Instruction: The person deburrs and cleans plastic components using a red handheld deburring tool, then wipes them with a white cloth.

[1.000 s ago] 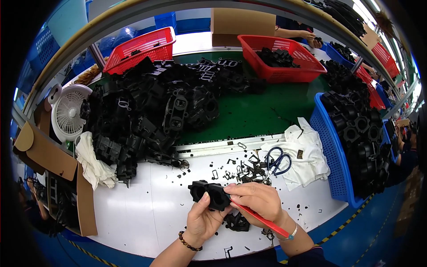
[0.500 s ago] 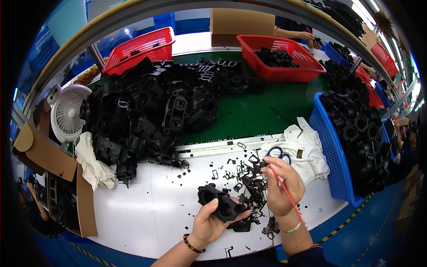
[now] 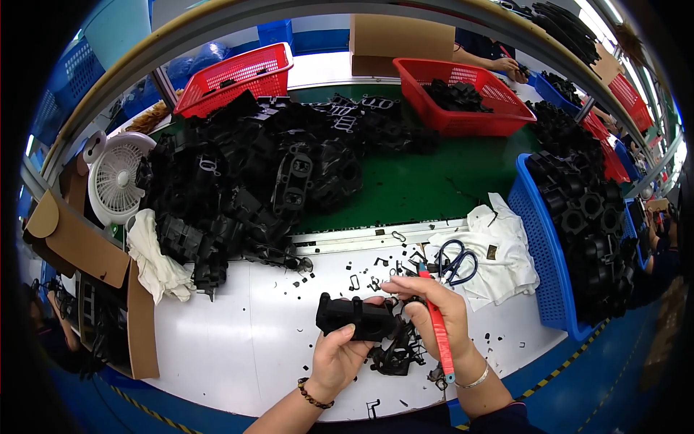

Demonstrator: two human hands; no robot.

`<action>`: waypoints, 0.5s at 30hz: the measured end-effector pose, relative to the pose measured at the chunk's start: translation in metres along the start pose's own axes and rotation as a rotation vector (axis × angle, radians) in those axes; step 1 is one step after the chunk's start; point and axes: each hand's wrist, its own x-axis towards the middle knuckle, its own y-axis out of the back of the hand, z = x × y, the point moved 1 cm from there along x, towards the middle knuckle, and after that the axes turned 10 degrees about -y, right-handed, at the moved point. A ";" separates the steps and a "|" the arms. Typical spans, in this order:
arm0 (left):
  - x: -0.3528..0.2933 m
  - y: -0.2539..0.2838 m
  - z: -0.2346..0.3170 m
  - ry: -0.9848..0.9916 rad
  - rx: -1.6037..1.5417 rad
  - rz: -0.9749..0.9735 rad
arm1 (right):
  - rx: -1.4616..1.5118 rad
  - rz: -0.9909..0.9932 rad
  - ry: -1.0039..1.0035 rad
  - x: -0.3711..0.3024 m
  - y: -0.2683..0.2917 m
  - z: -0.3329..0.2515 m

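Observation:
My left hand [image 3: 338, 360] grips a black moulded plastic part [image 3: 354, 318], thumb on its near side, above the white worktop. The part lies lengthwise, its long side toward me. Just to its right, my right hand [image 3: 450, 318] holds a slim red-handled tool [image 3: 439, 329] against the palm; its fingers stretch toward the part's right end. What kind of tool it is, I cannot make out. Beneath the hands lies a pile of small black plastic scraps [image 3: 394, 356]. Scissors with dark blue handles [image 3: 457, 262] rest beyond the right hand, partly on a white cloth [image 3: 499, 253].
A large heap of black parts [image 3: 246, 173] covers the left of the green surface [image 3: 405, 181]. A blue basket [image 3: 538, 267] full of black parts stands at the right. Red baskets [image 3: 463, 119] sit at the back. At left are a white fan [image 3: 117, 179] and cardboard box [image 3: 79, 239].
The black part has been turned, so its openings no longer face me. My right hand has moved left toward it, and the red-handled tool has swung more upright.

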 end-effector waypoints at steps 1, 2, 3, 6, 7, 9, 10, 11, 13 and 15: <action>-0.002 0.000 0.000 -0.006 -0.031 0.028 | 0.001 -0.001 0.001 0.002 0.001 -0.003; -0.003 0.004 -0.001 -0.007 -0.030 0.028 | -0.148 -0.094 0.079 0.005 0.002 -0.007; -0.005 0.011 -0.004 -0.001 -0.019 0.031 | -0.296 -0.188 0.158 0.007 0.001 -0.009; -0.005 0.013 -0.005 0.017 -0.010 0.033 | -0.317 -0.157 0.225 0.008 -0.003 -0.002; -0.004 0.013 -0.005 0.026 -0.011 0.036 | -0.325 -0.157 0.216 0.008 -0.003 -0.001; -0.002 0.008 -0.003 0.021 -0.027 0.021 | -0.313 -0.139 0.160 0.007 -0.003 -0.001; -0.001 0.007 -0.002 0.018 -0.042 0.004 | -0.300 -0.117 0.104 0.007 -0.004 -0.001; -0.001 0.007 -0.002 0.015 -0.042 0.006 | -0.300 -0.120 0.105 0.006 -0.003 0.000; -0.001 0.008 -0.003 -0.006 -0.047 -0.005 | -0.296 -0.076 0.066 0.006 -0.002 0.003; 0.000 0.004 -0.001 -0.002 -0.038 -0.012 | -0.278 -0.034 0.081 0.005 -0.002 0.004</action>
